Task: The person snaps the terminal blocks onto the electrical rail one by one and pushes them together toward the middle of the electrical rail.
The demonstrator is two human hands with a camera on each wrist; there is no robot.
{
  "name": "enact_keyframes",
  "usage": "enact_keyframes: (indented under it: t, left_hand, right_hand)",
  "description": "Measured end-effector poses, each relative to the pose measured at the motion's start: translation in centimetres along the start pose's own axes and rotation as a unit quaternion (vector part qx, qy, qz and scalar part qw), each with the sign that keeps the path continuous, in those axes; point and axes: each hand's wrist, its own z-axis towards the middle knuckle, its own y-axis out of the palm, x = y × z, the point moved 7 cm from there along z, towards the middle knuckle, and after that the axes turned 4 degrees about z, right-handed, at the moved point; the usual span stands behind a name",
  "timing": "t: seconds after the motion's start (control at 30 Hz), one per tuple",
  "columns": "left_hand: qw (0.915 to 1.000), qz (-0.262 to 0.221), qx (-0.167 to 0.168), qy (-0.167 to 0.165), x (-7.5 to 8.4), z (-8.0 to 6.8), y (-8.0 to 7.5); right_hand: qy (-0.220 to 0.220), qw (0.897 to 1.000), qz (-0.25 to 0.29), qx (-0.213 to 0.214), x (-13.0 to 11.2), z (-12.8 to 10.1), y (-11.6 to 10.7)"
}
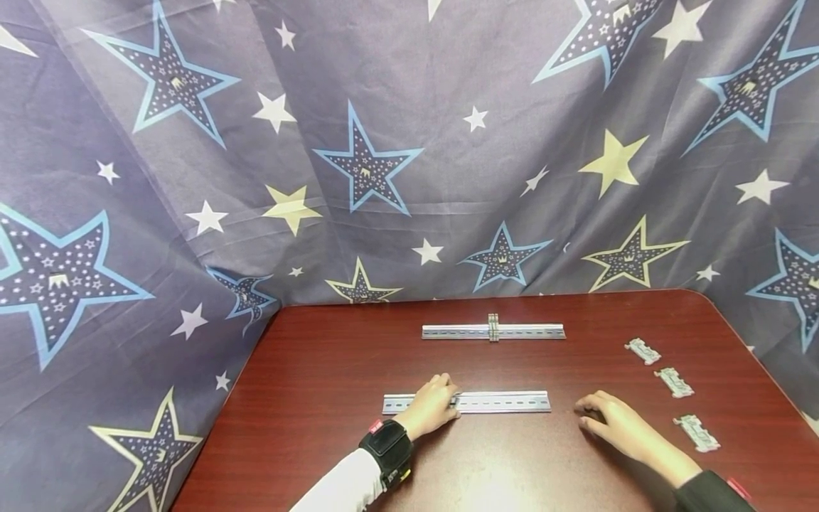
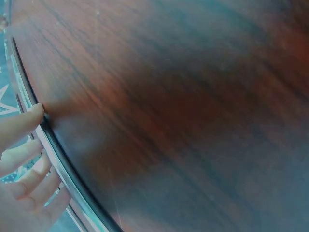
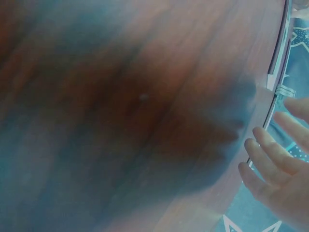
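Observation:
My left hand (image 1: 431, 407) straddles the near DIN rail (image 1: 505, 402), a slotted silver metal strip lying across the table. In the left wrist view the thumb (image 2: 34, 115) lies against the rail's (image 2: 72, 186) near edge, with the other fingers reaching over to its far side. The palm hides part of the rail. Off the rail's right end, my right hand (image 1: 614, 424) holds nothing, its fingers loosely bent close over the table. In the right wrist view this hand (image 3: 280, 169) is spread slightly, apart from the rail.
Behind lies a second DIN rail (image 1: 534, 332) with grey terminal blocks (image 1: 493, 328) clipped upright near its middle. Three loose terminal blocks lie in a slanting row at the right: a far one (image 1: 643, 351), a middle one (image 1: 674, 382) and a near one (image 1: 697, 433). A star-patterned cloth (image 1: 397, 235) hangs behind the table.

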Motion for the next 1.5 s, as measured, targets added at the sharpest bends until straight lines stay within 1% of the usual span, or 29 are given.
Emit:
enact_keyframes:
  t: [0.17, 0.4, 0.53, 0.67, 0.83, 1.03, 1.2, 1.4, 1.5]
  left_hand:
    - [1.0000, -0.001, 0.000, -0.003, -0.3, -0.1, 0.0]
    - [0.9998, -0.010, 0.002, -0.018, -1.4, -1.0, -0.3]
    - [0.9996, -0.013, 0.008, -0.023, -2.1, -1.7, -0.6]
    - [0.9993, -0.017, 0.016, -0.030, -3.0, -2.5, -0.9]
    - [0.9983, -0.018, 0.024, -0.050, -4.3, -3.7, -1.0]
    - [0.9968, -0.029, 0.034, -0.066, -5.4, -4.7, -1.0]
    - [0.9952, -0.041, 0.042, -0.078, -6.2, -5.3, -1.0]
    - [0.9940, -0.050, 0.046, -0.086, -7.0, -5.7, -1.0]
    - [0.9930, -0.061, 0.045, -0.091, -7.3, -5.9, -0.8]
  right_hand:
    - [0.004, 1.000, 0.005, -0.020, -0.3, 0.7, 0.3]
    - [-0.015, 0.999, 0.013, -0.037, -1.0, 1.8, 0.9]
    - [-0.014, 0.999, 0.019, -0.049, -1.3, 2.4, 1.4]
    - [-0.016, 0.998, 0.018, -0.052, -1.6, 3.1, 1.8]
    - [-0.029, 0.998, 0.015, -0.058, -2.4, 3.9, 2.5]
    - [-0.014, 0.997, 0.022, -0.075, -2.8, 4.6, 3.6]
    - [-0.008, 0.997, 0.011, -0.077, -3.0, 4.9, 4.5]
    - [-0.010, 0.997, 0.000, -0.077, -3.2, 5.3, 5.5]
    - [-0.018, 0.997, -0.006, -0.077, -3.5, 5.5, 6.0]
